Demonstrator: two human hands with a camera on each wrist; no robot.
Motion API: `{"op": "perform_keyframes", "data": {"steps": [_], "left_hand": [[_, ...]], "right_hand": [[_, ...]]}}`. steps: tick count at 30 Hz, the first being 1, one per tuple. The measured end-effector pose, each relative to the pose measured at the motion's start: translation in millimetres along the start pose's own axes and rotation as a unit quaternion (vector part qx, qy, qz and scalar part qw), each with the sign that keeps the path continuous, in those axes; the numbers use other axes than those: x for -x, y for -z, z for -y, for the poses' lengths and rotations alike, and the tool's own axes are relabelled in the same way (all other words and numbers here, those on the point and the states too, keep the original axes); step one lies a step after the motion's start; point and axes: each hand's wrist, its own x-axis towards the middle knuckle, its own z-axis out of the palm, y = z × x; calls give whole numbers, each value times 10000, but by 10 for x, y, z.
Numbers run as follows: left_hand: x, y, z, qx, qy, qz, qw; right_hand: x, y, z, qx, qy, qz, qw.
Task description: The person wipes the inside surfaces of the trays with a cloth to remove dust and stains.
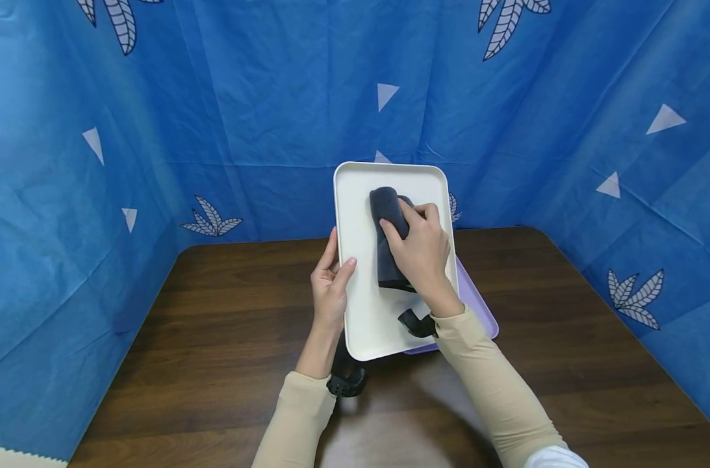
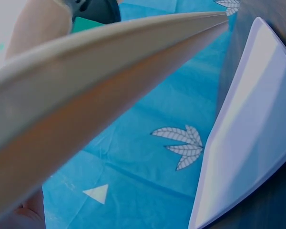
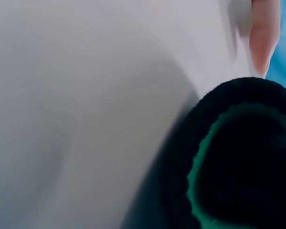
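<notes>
My left hand (image 1: 328, 292) grips a white rectangular tray (image 1: 360, 318) by its left edge, thumb on the inner face and fingers around the back. The tray is raised and tilted, its inside turned toward the head camera. Against that inside, my right hand (image 1: 420, 250) holds a folded dark grey cloth (image 1: 385, 208), fingers and thumb curled into it. Green stitching lines the edge of the cloth (image 3: 238, 90) in the right wrist view. The left wrist view shows the tray's rim (image 2: 100, 57) from the side, crossing close to the camera.
A purple tray (image 1: 476, 304) lies on the brown wooden table (image 1: 232, 338), partly hidden behind the white one. Blue curtains (image 1: 261, 117) with leaf and triangle prints surround the table at the back and both sides. A black wrist device (image 1: 347, 383) sits on my left wrist.
</notes>
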Motion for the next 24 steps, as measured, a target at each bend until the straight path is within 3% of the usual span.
{"op": "perform_keyframes", "data": {"steps": [14, 24], "left_hand": [[10, -42, 30, 187, 130, 27, 9997], [22, -62, 39, 358, 198, 6, 9992]], "right_hand": [[133, -34, 265, 299, 1136, 89, 9930], [129, -19, 202, 309, 1271, 152, 9913]]}}
